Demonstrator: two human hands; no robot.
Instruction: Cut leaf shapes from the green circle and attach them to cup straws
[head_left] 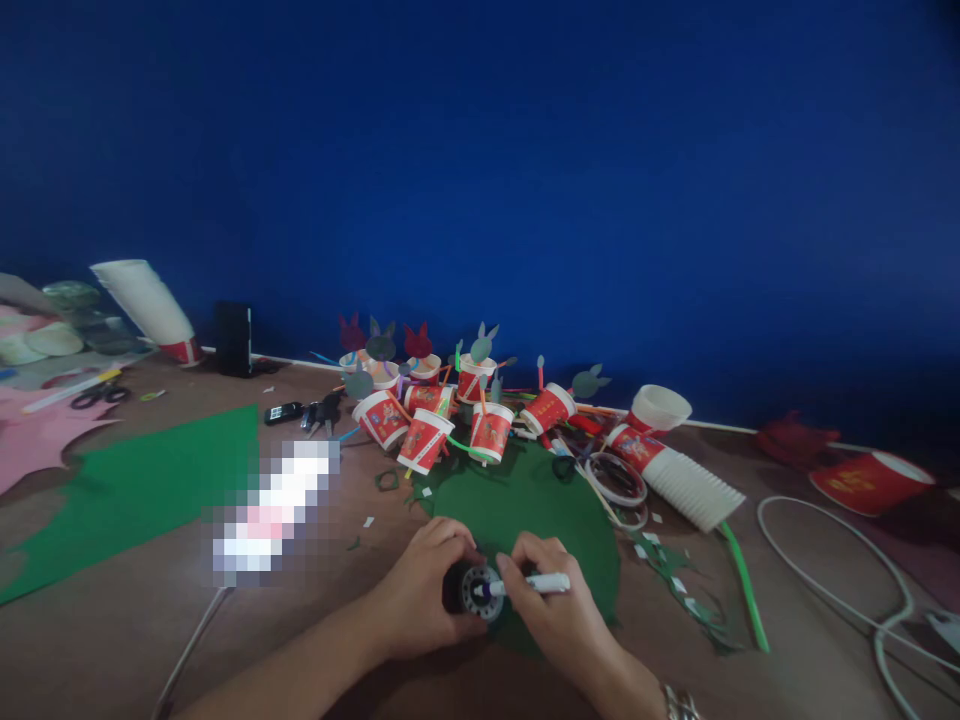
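Observation:
My left hand (431, 580) curls around a small round spool-like piece (491, 603), grey with a ring of holes. In my right hand (551, 595) is a white marker pen (551, 582), pinched between thumb and fingers. Its dark tip points left into the middle of the round piece; whether it touches cannot be made out. Both hands are over the near part of a dark green sheet of paper (525, 500). Just beyond stand and lean several red-and-white paper cups (425, 441), some with coloured stick arms and rabbit-eared paper heads (481, 347).
Left lie bright green paper (165, 485), pink paper (41, 425), scissors (101, 396), keys (322, 412) and a blurred-out lit phone-like shape (277, 505). Right are a stack of cups (690, 482), tape rolls (616, 478), a looped white cable (832, 590) and paper scraps. A blue wall (480, 170) stands behind.

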